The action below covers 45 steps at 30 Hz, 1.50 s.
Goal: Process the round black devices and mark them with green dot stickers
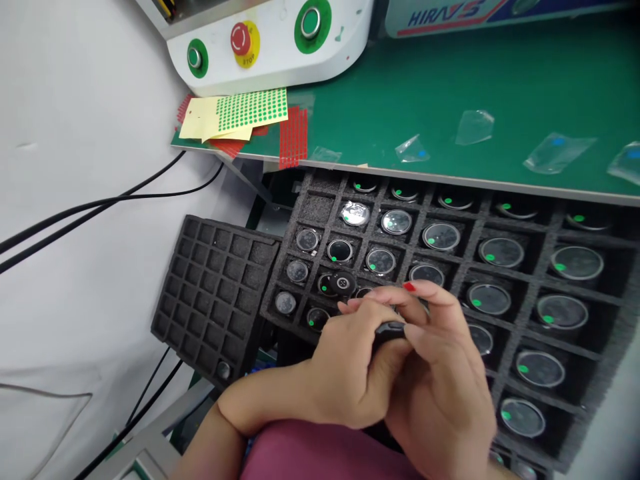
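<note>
Both hands meet over a black foam tray [505, 230] whose cells hold several round glass-faced watch bodies with green dots. My left hand [345, 370] and my right hand [445, 380] together grip one small black round part [390, 329], mostly hidden between the fingers. Just beyond the fingertips a black watch body [343, 284] lies back-up on the tray. One cell holds a shiny silver-faced piece [355, 213].
A second black foam tray [210, 293], nearly bare, lies at the left. A green bench mat [450, 93] carries peeled plastic films [557, 152] and sticker sheets [250, 110]. A white machine panel with a red stop button [241, 39] stands behind. Black cables [100, 203] run left.
</note>
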Each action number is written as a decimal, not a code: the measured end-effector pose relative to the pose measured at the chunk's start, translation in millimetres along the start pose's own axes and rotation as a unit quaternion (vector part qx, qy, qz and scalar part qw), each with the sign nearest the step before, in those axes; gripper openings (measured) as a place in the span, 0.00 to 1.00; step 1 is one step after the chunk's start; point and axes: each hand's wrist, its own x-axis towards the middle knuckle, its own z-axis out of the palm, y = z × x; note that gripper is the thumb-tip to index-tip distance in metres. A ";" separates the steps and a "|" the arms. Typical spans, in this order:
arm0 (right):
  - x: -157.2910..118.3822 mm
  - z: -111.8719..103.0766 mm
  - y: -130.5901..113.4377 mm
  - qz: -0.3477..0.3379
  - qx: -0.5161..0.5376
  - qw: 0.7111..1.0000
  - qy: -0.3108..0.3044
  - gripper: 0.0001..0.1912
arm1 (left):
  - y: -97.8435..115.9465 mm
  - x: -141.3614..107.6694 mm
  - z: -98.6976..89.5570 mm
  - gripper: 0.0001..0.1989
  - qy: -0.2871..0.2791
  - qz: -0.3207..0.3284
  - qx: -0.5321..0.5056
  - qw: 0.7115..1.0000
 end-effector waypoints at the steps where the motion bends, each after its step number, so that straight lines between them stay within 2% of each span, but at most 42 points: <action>1: -0.1 0.4 -0.4 -0.003 0.001 1.000 0.007 0.10 | 0.0 0.1 0.5 0.04 0.002 0.008 0.019 1.000; 10: 4.2 -2.8 -1.4 -0.015 -0.007 0.999 0.028 0.07 | -7.2 2.8 7.3 0.08 0.000 0.062 0.080 0.995; 13: 4.3 -5.1 -3.9 0.001 0.006 1.000 0.023 0.07 | -7.2 3.2 6.7 0.09 -0.021 0.062 0.087 0.994; 16: 4.1 -9.1 -8.1 0.031 0.049 0.998 -0.002 0.09 | -6.1 4.9 3.8 0.07 -0.037 0.030 0.012 0.999; 19: 3.4 -12.0 -9.0 0.026 0.046 0.998 -0.032 0.13 | -6.0 6.1 3.1 0.06 -0.036 0.005 -0.050 0.998; 24: 3.8 -10.7 -1.5 -0.018 0.024 0.999 -0.016 0.11 | -8.0 5.8 10.1 0.08 -0.015 0.073 0.061 0.995; 26: 7.2 -12.1 1.6 -0.027 0.018 0.999 -0.004 0.10 | -9.7 6.6 13.3 0.08 -0.014 0.080 0.065 0.995; 28: 14.3 -18.4 2.9 -0.021 0.002 1.000 0.021 0.10 | -13.9 8.3 15.8 0.07 -0.024 0.038 0.006 0.999; 30: 25.0 -31.3 1.4 -0.054 -0.029 0.995 0.077 0.15 | -22.0 10.1 17.8 0.08 -0.055 -0.071 -0.085 0.992; 32: 36.6 -49.8 -3.1 -0.127 -0.070 0.976 0.164 0.18 | -33.9 11.5 20.2 0.10 -0.077 -0.192 -0.150 0.967; 33: 41.6 -60.1 -6.1 -0.156 -0.087 0.962 0.206 0.18 | -40.5 11.9 21.8 0.11 -0.076 -0.231 -0.159 0.957; 35: 48.2 -79.7 -11.8 -0.168 -0.114 0.943 0.264 0.19 | -53.3 12.4 26.6 0.12 -0.060 -0.257 -0.123 0.957; 39: 49.2 -102.0 -16.5 -0.137 -0.160 0.936 0.282 0.17 | -70.9 13.9 44.0 0.13 -0.051 -0.236 0.030 0.970; 42: 47.3 -102.4 -14.6 -0.129 -0.154 0.939 0.279 0.16 | -80.7 17.8 60.2 0.15 -0.039 -0.142 0.124 0.981; 45: 46.3 -99.6 -12.5 -0.149 -0.148 0.942 0.263 0.15 | -89.5 22.9 67.3 0.14 -0.025 -0.041 0.227 0.973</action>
